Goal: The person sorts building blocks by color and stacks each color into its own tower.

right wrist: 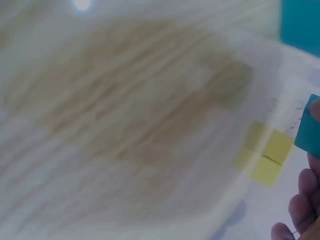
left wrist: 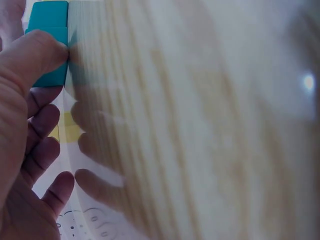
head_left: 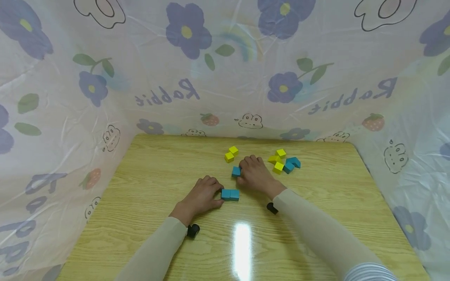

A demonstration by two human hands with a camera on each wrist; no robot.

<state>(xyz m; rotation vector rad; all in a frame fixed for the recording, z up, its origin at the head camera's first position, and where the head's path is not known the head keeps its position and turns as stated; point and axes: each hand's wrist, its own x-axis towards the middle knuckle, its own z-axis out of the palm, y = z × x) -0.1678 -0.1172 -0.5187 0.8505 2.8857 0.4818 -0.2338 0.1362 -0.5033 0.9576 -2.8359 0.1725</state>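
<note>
Two blue blocks [head_left: 230, 194] stand side by side on the table. My left hand [head_left: 202, 197] pinches the left one between thumb and index finger; in the left wrist view the thumb [left wrist: 37, 57] lies across the blue block's face, the other fingers spread beyond it. Farther back, my right hand [head_left: 256, 174] pinches a third blue block [head_left: 236, 171] at its right side. That blue block [right wrist: 309, 127] shows at the right edge of the right wrist view, fingers below it.
Two yellow blocks [head_left: 229, 157] sit behind the right hand's blue block. To the right is a cluster with several yellow blocks [head_left: 278, 168] and blue pieces [head_left: 288, 167], one of them notched. A patterned cloth [head_left: 225, 93] hangs around the wooden table [head_left: 168, 156].
</note>
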